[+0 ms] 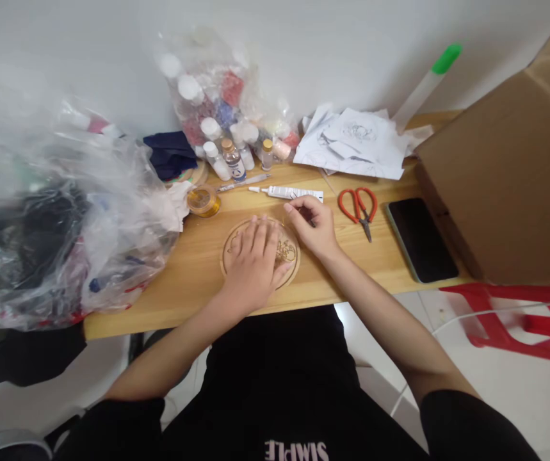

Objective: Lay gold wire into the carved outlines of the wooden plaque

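A round embroidery hoop (229,253) lies on the wooden table (193,269) right in front of me, with a golden outline design (287,251) on its cloth. My left hand (253,262) rests flat on the hoop, fingers stretched out over the cloth. At the hoop's right rim, my right hand (314,225) is closed in a pinch on a thin dark tool, too small to name. A white glue tube (288,192) lies just behind the hands.
Red-handled scissors (360,208) and a dark phone (421,238) lie to the right, next to a cardboard box (509,173). A thread spool (202,200), small bottles (232,160), a bag of beads (217,96), paper sketches (356,142) and a big plastic bag (58,224) crowd the back and left.
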The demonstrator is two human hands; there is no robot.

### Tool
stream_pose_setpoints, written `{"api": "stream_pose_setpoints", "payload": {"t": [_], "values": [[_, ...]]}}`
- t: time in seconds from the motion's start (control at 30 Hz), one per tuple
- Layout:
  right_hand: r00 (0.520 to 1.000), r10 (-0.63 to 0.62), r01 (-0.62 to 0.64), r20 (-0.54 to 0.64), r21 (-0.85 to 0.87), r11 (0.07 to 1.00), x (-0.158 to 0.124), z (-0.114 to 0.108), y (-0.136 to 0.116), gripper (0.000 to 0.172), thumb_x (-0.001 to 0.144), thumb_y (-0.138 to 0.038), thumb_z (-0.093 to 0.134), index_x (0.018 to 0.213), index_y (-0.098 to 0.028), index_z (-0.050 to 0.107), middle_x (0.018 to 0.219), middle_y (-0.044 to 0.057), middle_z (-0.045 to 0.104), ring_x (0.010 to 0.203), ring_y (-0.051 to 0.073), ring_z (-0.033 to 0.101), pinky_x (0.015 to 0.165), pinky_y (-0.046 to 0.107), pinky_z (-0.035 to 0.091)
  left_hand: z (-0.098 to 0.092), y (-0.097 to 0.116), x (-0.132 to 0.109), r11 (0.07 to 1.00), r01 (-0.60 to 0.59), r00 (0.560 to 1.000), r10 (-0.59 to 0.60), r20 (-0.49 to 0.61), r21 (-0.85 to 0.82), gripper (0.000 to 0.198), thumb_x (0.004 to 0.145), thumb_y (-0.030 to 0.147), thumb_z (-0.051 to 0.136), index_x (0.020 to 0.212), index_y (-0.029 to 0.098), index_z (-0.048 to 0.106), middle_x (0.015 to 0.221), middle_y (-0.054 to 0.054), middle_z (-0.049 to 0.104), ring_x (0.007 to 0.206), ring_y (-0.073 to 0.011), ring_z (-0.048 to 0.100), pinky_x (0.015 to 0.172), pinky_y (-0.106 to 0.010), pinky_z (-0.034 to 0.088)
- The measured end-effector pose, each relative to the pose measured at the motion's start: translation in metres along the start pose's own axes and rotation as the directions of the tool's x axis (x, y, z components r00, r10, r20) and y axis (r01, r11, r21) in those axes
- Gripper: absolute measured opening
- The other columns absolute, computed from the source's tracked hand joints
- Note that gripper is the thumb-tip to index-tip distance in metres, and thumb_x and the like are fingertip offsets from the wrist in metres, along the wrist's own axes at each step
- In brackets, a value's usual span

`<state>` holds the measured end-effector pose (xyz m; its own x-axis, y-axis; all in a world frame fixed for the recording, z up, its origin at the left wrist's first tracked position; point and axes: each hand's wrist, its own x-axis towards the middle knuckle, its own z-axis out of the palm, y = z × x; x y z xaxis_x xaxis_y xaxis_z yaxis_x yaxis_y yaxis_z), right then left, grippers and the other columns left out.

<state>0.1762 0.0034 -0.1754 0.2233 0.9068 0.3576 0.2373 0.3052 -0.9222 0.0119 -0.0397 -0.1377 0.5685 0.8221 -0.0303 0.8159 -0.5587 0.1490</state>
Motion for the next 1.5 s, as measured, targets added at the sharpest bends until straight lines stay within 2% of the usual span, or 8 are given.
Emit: {"api": "stream_pose_setpoints", "payload": {"t": [0.1,0.27,0.57,0.77,0.9,1.07,1.2,1.5], "values": [[0.999,0.027,-0.027,-0.028,0.018,0.999,0.001,-0.001,-0.003,0.018,0.083,-0.034,0.061,0.074,-0.019,0.061,0.068,-0.001,0.058,0.064,0.012,0.051,0.063,0.028,0.043,0.008,0.013,0.010,0.986,0.167,0.984,-0.167,-0.055,-0.004,0.073,0.095,0.049,0.043,0.147,0.001,0.027,0.157,-0.025,0.017,0.147,-0.0390,0.014,0.116,-0.058,0.020],[0.996,0.080,-0.078,-0.039,0.042,0.996,0.001,-0.002,-0.005,0.020,0.082,-0.036,0.061,0.073,-0.018,0.061,0.065,-0.001,0.056,0.059,0.011,0.048,0.058,0.026,0.041,0.021,0.016,0.020,0.961,0.276,0.960,-0.276,-0.037,-0.012,0.073,0.096,0.049,0.040,0.147,-0.001,0.026,0.156,-0.026,0.016,0.147,-0.0387,0.013,0.116,-0.059,0.020],[0.990,0.137,-0.136,-0.026,0.038,0.990,0.001,0.000,-0.004,0.025,0.080,-0.042,0.064,0.073,-0.019,0.060,0.064,-0.002,0.056,0.057,0.011,0.047,0.057,0.026,0.041,0.027,0.015,0.020,0.960,0.268,0.953,-0.277,-0.122,-0.087,0.066,0.096,0.046,0.040,0.146,0.005,0.031,0.156,-0.023,0.022,0.146,-0.0376,0.018,0.114,-0.062,0.020],[0.990,0.129,-0.127,-0.052,0.039,0.991,0.002,0.000,-0.004,0.025,0.079,-0.044,0.065,0.072,-0.020,0.060,0.065,-0.001,0.058,0.061,0.013,0.052,0.059,0.028,0.045,0.029,0.013,0.021,0.957,0.260,0.955,-0.275,-0.111,-0.129,0.067,0.095,0.047,0.040,0.147,0.005,0.030,0.156,-0.022,0.020,0.147,-0.0365,0.016,0.115,-0.060,0.021],[0.992,0.114,-0.112,-0.058,0.047,0.993,0.002,-0.001,-0.005,0.025,0.078,-0.043,0.066,0.072,-0.020,0.060,0.066,-0.001,0.059,0.062,0.013,0.053,0.060,0.028,0.045,0.023,0.012,0.018,0.954,0.256,0.956,-0.274,-0.108,-0.154,0.071,0.095,0.049,0.040,0.147,0.002,0.029,0.156,-0.023,0.022,0.147,-0.0361,0.017,0.115,-0.057,0.023],[0.993,0.099,-0.095,-0.056,0.074,0.993,0.002,-0.002,-0.007,0.022,0.076,-0.041,0.068,0.071,-0.020,0.062,0.065,0.000,0.060,0.062,0.014,0.054,0.060,0.029,0.046,0.012,0.009,-0.001,0.963,0.230,0.941,-0.258,-0.221,-0.143,0.068,0.096,0.045,0.039,0.148,0.003,0.025,0.155,-0.021,0.026,0.145,-0.0321,0.024,0.116,-0.049,0.026],[0.994,0.094,-0.088,-0.047,0.106,0.990,0.002,-0.002,-0.008,0.020,0.074,-0.038,0.069,0.071,-0.020,0.062,0.065,0.000,0.060,0.062,0.014,0.055,0.060,0.029,0.046,0.018,0.004,-0.010,0.963,0.244,0.947,-0.262,-0.187,-0.111,0.068,0.096,0.047,0.040,0.145,0.002,0.030,0.153,-0.022,0.030,0.144,-0.0334,0.027,0.117,-0.048,0.026],[0.991,0.131,-0.127,-0.016,0.148,0.981,0.001,-0.003,-0.010,0.015,0.073,-0.033,0.065,0.068,-0.019,0.062,0.063,-0.001,0.059,0.061,0.012,0.054,0.064,0.028,0.047,0.031,0.003,-0.006,0.958,0.268,0.951,-0.280,-0.134,-0.100,0.071,0.093,0.050,0.044,0.147,0.006,0.030,0.155,-0.019,0.027,0.145,-0.0323,0.025,0.118,-0.049,0.022]]}}
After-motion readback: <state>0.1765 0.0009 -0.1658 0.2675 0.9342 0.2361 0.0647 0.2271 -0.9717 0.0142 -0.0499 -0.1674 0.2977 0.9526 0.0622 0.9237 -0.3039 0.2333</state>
